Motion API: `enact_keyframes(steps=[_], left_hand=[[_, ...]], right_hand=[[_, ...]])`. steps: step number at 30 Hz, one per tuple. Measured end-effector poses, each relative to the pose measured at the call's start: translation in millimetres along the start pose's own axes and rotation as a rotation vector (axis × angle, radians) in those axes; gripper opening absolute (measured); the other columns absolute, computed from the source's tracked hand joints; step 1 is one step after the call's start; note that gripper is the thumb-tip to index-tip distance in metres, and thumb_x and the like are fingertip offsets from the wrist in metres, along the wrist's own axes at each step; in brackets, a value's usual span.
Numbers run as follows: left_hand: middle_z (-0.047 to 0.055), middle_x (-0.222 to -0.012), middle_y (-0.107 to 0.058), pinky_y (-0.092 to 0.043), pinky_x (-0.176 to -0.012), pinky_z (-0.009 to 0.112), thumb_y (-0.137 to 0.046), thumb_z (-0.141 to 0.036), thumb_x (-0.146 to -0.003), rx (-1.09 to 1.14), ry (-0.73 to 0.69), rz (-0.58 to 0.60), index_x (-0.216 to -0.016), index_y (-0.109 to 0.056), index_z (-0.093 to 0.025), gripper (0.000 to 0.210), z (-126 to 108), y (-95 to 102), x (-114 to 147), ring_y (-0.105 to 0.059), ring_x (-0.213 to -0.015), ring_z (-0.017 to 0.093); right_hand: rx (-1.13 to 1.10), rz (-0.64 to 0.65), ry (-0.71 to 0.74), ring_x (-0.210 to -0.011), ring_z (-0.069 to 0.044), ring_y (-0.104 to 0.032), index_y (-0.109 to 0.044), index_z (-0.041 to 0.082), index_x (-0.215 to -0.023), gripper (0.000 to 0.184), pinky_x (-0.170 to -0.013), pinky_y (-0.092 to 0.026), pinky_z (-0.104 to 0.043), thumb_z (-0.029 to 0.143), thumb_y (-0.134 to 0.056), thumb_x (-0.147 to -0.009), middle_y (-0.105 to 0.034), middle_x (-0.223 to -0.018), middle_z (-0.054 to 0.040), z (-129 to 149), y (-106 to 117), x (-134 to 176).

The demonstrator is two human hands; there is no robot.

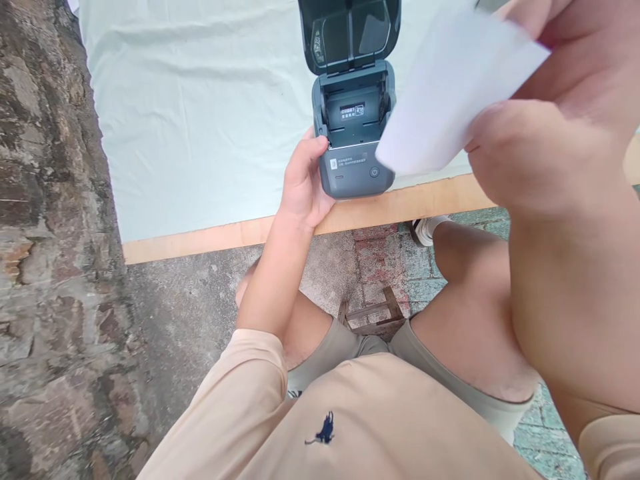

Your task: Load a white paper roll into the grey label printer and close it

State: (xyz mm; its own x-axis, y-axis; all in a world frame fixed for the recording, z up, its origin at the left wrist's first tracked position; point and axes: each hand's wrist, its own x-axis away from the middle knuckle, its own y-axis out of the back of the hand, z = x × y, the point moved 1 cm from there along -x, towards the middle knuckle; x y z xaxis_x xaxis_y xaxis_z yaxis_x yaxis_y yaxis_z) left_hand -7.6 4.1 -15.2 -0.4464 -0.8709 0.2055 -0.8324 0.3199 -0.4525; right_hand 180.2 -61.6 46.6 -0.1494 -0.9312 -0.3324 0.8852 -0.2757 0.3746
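A small dark label printer [356,170] rests in my left hand [310,170] near the table's front edge. My thumb lies on its left side, and the fingers are hidden beneath it. The printer's lid [351,37] stands open, and its roll compartment [353,110] holds no roll, only a printed sticker on the back wall. Up close at the upper right, my right hand [545,127] pinches a white piece of paper [450,93]. That paper is slightly blurred and overlaps the printer's right edge from my viewpoint.
A pale cloth [200,127] covers the table, whose bare wooden edge [200,241] shows at the front. A rough stone wall [55,267] runs along the left. Below, between my legs, is a wooden stool [373,313] on a floor of concrete and bricks.
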Motion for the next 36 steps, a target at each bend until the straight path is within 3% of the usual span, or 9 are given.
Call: enact_keyframes(steps=[3,6,10,14,19,23,28,32,36], left_hand=[[0.003,-0.08,-0.065,-0.051,-0.096,0.033,-0.046,-0.035,-0.084,0.032,0.03,-0.033,-0.087,-0.06,-0.02,0.021,-2.0,-3.2,4.1,-0.059,-0.117,0.024],[0.002,-0.076,-0.059,-0.05,-0.097,0.034,-0.049,-0.033,-0.083,0.073,0.046,-0.005,-0.085,-0.058,-0.022,0.014,-4.4,-6.8,7.2,-0.059,-0.114,0.024],[0.002,-0.079,-0.059,-0.047,-0.101,0.035,-0.05,-0.027,-0.081,0.139,0.024,0.063,-0.088,-0.059,-0.022,0.012,-5.8,-11.1,8.3,-0.057,-0.115,0.024],[0.003,-0.085,-0.062,-0.045,-0.103,0.037,-0.055,-0.024,-0.08,0.117,-0.02,0.061,-0.094,-0.061,-0.023,0.016,-4.6,-12.5,8.5,-0.055,-0.118,0.026],[0.002,-0.088,-0.056,-0.046,-0.1,0.044,-0.05,-0.025,-0.083,0.078,-0.04,0.052,-0.103,-0.058,-0.02,0.022,-2.5,-10.6,8.5,-0.06,-0.112,0.028],[0.003,-0.088,-0.056,-0.047,-0.101,0.042,-0.047,-0.025,-0.085,0.063,-0.04,0.081,-0.102,-0.057,-0.022,0.021,-2.8,-11.4,8.8,-0.055,-0.12,0.028],[0.003,-0.088,-0.058,-0.041,-0.109,0.043,-0.045,-0.025,-0.086,0.088,-0.012,0.027,-0.1,-0.057,-0.019,0.02,-3.7,-11.9,8.6,-0.041,-0.137,0.027],[0.004,-0.087,-0.062,-0.039,-0.113,0.037,-0.051,-0.031,-0.084,0.108,-0.011,0.032,-0.092,-0.059,-0.023,0.014,-3.9,-10.0,8.2,-0.034,-0.14,0.026],[0.003,-0.088,-0.064,-0.04,-0.113,0.038,-0.049,-0.03,-0.085,0.104,-0.051,0.109,-0.093,-0.058,-0.026,0.012,-4.4,-11.4,9.5,-0.039,-0.138,0.026]], right_hand=[[-0.165,0.181,0.154,-0.08,-0.007,-0.045,-0.042,0.02,-0.089,0.022,-0.057,-0.037,-0.022,0.024,-0.051,-0.069,-0.043,-0.095,-0.0018,17.6,-24.2,1.5],[0.043,0.289,0.187,-0.075,-0.006,-0.046,-0.043,0.02,-0.092,0.025,-0.06,-0.037,-0.022,0.015,-0.051,-0.068,-0.051,-0.093,0.001,24.9,-40.6,1.8],[0.406,0.175,0.196,-0.078,-0.011,-0.051,-0.049,0.021,-0.092,0.025,-0.067,-0.033,-0.028,0.017,-0.05,-0.068,-0.058,-0.094,0.0006,19.7,-43.8,-6.0],[0.525,0.098,0.138,-0.092,-0.017,-0.055,-0.052,0.019,-0.1,0.032,-0.076,-0.034,-0.033,0.019,-0.048,-0.068,-0.058,-0.104,-0.0031,14.8,-43.1,-16.0],[0.482,0.158,0.104,-0.098,-0.018,-0.054,-0.052,0.02,-0.101,0.032,-0.082,-0.037,-0.034,0.016,-0.048,-0.069,-0.058,-0.108,-0.0019,10.2,-45.3,-20.2],[0.46,0.19,0.058,-0.093,-0.017,-0.056,-0.053,0.021,-0.095,0.025,-0.085,-0.035,-0.037,0.015,-0.051,-0.071,-0.061,-0.101,-0.0006,4.8,-45.9,-19.3],[0.461,0.084,0.159,-0.105,-0.021,-0.056,-0.06,0.021,-0.088,0.015,-0.088,-0.036,-0.041,0.02,-0.052,-0.075,-0.061,-0.111,-0.0014,2.8,-46.3,-13.1],[0.51,0.068,0.26,-0.111,-0.026,-0.054,-0.061,0.021,-0.079,0.01,-0.088,-0.032,-0.048,0.026,-0.053,-0.079,-0.065,-0.09,-0.0015,-0.2,-46.1,-5.1],[0.517,0.08,0.276,-0.117,-0.028,-0.052,-0.059,0.021,-0.079,0.006,-0.088,-0.031,-0.049,0.025,-0.054,-0.077,-0.064,-0.081,-0.0019,-4.2,-46.8,0.1]])
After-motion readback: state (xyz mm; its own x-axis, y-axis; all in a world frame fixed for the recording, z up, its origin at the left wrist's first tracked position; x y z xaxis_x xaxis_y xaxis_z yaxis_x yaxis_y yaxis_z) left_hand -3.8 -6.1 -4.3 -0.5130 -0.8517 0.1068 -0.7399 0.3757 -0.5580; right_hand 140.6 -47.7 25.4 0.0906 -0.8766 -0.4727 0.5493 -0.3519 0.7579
